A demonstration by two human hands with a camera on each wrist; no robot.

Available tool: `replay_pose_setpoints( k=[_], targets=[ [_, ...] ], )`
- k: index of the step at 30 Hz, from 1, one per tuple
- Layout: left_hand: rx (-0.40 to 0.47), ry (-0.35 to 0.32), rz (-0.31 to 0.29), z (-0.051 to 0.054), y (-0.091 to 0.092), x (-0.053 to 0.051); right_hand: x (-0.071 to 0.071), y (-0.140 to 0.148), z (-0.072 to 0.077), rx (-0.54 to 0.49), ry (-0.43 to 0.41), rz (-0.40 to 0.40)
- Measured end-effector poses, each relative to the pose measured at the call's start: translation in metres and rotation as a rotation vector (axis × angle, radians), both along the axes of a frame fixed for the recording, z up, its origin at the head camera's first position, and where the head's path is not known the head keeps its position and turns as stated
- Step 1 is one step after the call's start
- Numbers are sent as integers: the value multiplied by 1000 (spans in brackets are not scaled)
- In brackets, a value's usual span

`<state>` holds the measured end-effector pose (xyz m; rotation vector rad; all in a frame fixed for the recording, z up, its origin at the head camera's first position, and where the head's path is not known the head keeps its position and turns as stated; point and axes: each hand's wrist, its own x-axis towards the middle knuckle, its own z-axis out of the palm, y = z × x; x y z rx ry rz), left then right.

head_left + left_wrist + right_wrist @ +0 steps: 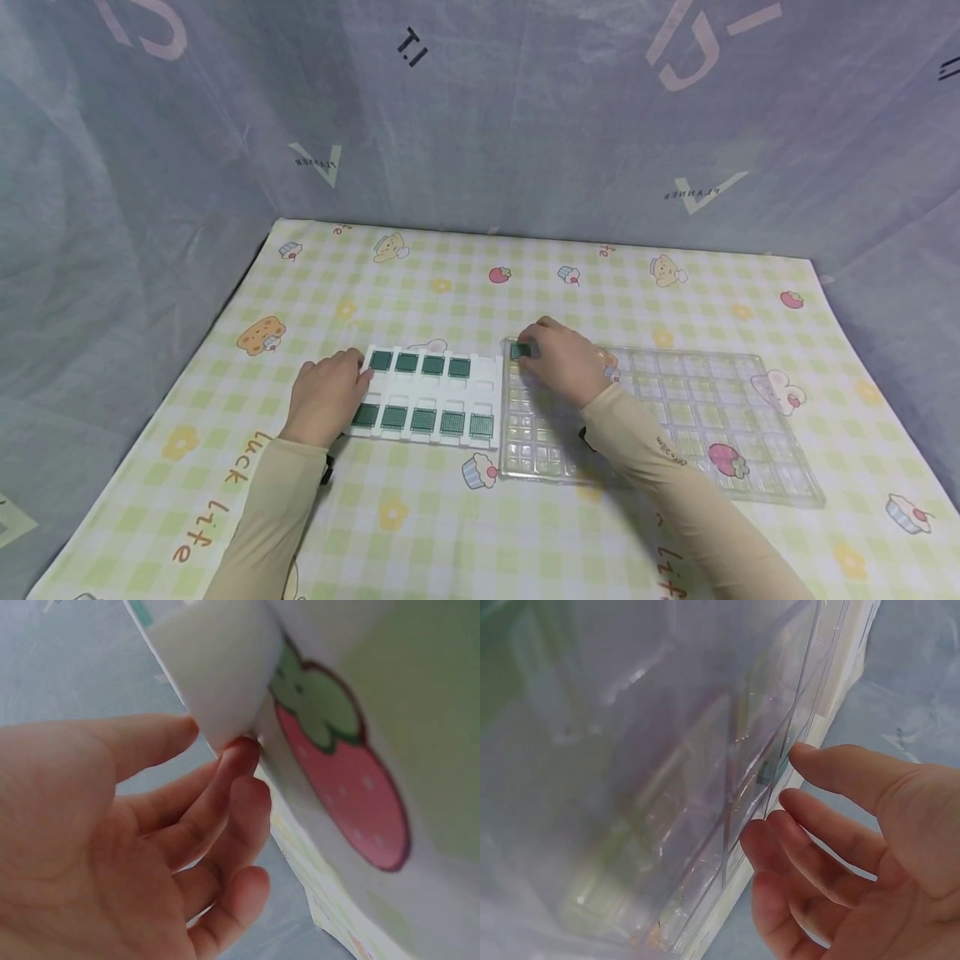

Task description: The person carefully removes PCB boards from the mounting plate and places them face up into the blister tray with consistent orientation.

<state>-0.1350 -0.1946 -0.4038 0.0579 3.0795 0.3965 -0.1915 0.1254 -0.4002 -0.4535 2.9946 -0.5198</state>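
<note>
My left hand (pixel 326 398) grips the left end of a white tray (pixel 435 394), thumb on the near side of its edge and fingers curled against it. Two rows of small square green circuit boards (pixel 423 420) lie in that tray. To its right is a transparent plastic compartment tray (pixel 690 400). At its far left corner compartment my right hand (pixel 562 358) has thumb and forefinger at opposite edges of one green circuit board (pixel 519 351). In the right wrist view, that board (pixel 766 771) shows dimly through the plastic beside the fingertips.
A checked cloth (pixel 420 533) printed with cakes, flowers and strawberries covers the table. Grey-blue fabric (pixel 480 125) hangs behind and at both sides. The two trays lie side by side, their ends nearly touching.
</note>
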Motion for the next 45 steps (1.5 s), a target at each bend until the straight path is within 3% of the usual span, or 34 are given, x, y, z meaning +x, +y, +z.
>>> replay_pose_setpoints(
  k=[10,21,27,35,45],
  targets=[
    [-7,-18,9,1,0,0,9,-6,9,-30,24,-4],
    [-4,-11,13,0,-1,-2,45,-18,18,-77,92,46],
    [-8,-12,12,2,-1,-1,66,-22,19,-50,154,99],
    [-7,-10,11,2,-1,-1,84,-29,16,-52,82,135],
    [-3,-23,16,1,1,0,93,-37,5,-6,132,150]
  ],
)
